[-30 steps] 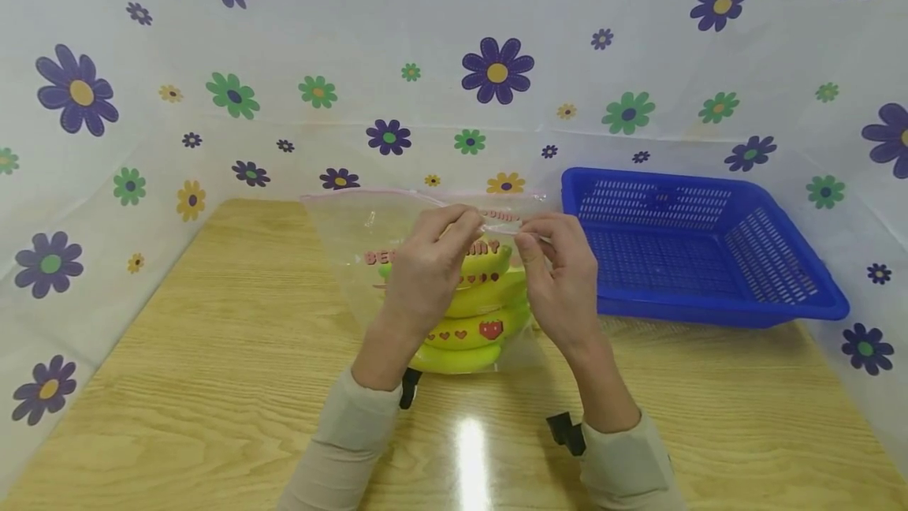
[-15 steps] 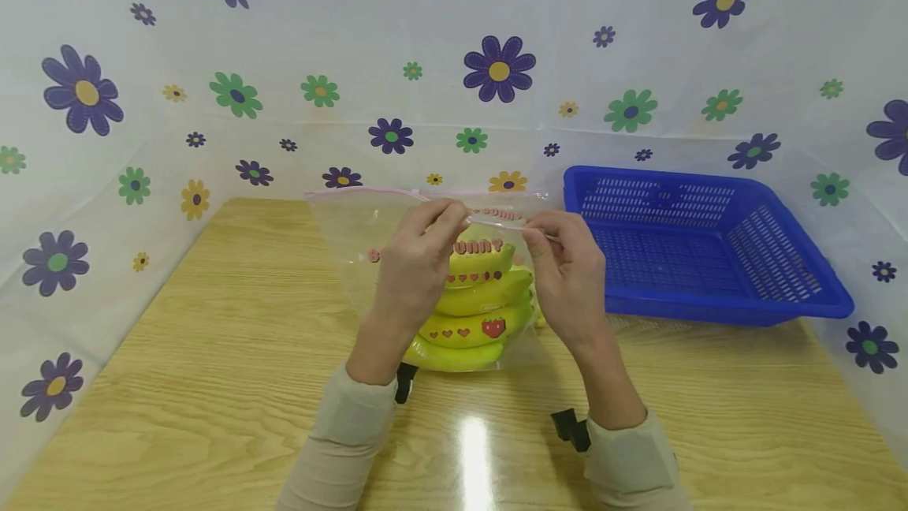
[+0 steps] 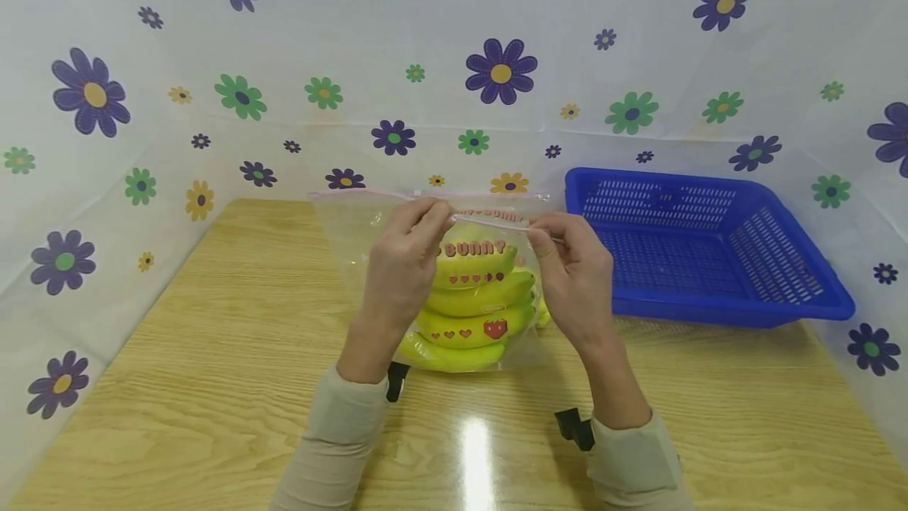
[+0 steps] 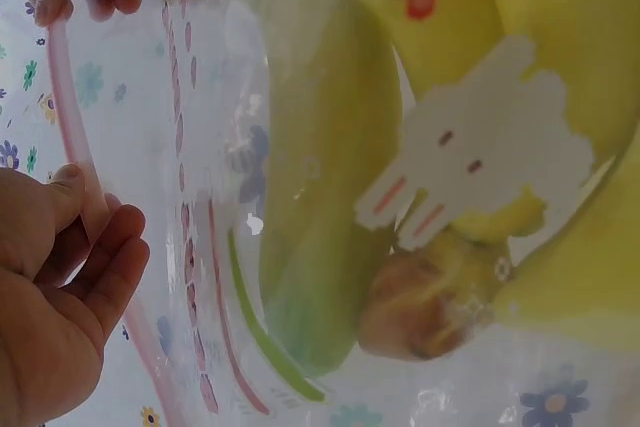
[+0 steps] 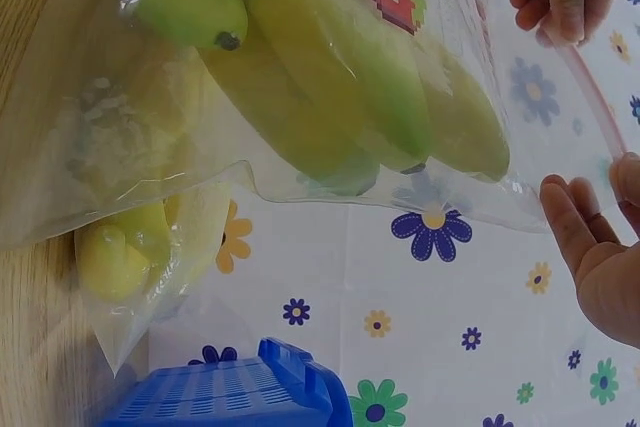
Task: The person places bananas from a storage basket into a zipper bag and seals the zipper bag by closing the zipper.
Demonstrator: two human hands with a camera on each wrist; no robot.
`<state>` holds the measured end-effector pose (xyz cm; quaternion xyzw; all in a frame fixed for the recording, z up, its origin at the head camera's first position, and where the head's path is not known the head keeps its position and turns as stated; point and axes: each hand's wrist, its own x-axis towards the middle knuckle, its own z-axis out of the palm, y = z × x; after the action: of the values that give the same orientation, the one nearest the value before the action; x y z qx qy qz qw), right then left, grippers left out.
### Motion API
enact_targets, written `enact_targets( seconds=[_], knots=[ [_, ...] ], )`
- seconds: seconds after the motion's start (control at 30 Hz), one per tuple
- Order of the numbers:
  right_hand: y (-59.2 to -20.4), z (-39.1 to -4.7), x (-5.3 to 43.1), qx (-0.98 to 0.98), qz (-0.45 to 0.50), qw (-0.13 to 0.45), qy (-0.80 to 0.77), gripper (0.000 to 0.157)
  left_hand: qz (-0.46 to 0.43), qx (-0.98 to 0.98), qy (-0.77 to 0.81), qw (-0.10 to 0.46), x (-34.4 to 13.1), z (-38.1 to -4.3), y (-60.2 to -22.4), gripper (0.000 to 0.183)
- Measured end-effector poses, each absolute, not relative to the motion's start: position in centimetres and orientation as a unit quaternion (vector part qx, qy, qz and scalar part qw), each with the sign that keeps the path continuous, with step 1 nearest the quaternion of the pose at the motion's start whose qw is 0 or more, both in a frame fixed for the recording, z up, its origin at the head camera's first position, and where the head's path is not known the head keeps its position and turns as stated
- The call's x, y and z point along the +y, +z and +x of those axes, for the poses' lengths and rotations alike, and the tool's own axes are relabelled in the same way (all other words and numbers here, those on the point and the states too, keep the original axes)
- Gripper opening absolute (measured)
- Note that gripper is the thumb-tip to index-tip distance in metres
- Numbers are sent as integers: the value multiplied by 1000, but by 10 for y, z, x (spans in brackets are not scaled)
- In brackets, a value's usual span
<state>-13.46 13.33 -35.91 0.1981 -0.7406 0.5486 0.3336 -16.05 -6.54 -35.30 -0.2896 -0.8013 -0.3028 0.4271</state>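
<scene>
A clear zip bag [image 3: 521, 353] printed with red hearts, a strawberry and lettering stands upright on the table, holding yellow-green bananas [image 3: 468, 302]. Its pink zip strip [image 3: 489, 221] runs along the top. My left hand [image 3: 400, 270] pinches the strip left of its middle, thumb against fingers in the left wrist view. Near its right end, the strip is pinched by my right hand [image 3: 578, 286]. The left wrist view shows a white rabbit print [image 4: 480, 147] on the bag's other side. Behind it, another clear bag [image 5: 120, 257] with yellow contents shows in the right wrist view.
A blue perforated basket [image 3: 702, 251] stands at the back right of the wooden table [image 3: 191, 393]. A white flower-print cloth [image 3: 440, 22] hangs behind and at both sides. Black wrist-camera mounts [image 3: 574, 428] sit by the sleeves.
My left hand has slid left along the zip strip, and the right hand has shifted slightly right. More of the strip and the bag's lettering now shows between them.
</scene>
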Motion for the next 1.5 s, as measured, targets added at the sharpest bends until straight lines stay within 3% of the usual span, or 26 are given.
enact_targets(
  seconds=[1.5],
  knots=[
    [-356, -133, 140, -732, 195, 321, 569, 10, -211, -795, -350, 448, -107, -173, -352, 17]
  ],
)
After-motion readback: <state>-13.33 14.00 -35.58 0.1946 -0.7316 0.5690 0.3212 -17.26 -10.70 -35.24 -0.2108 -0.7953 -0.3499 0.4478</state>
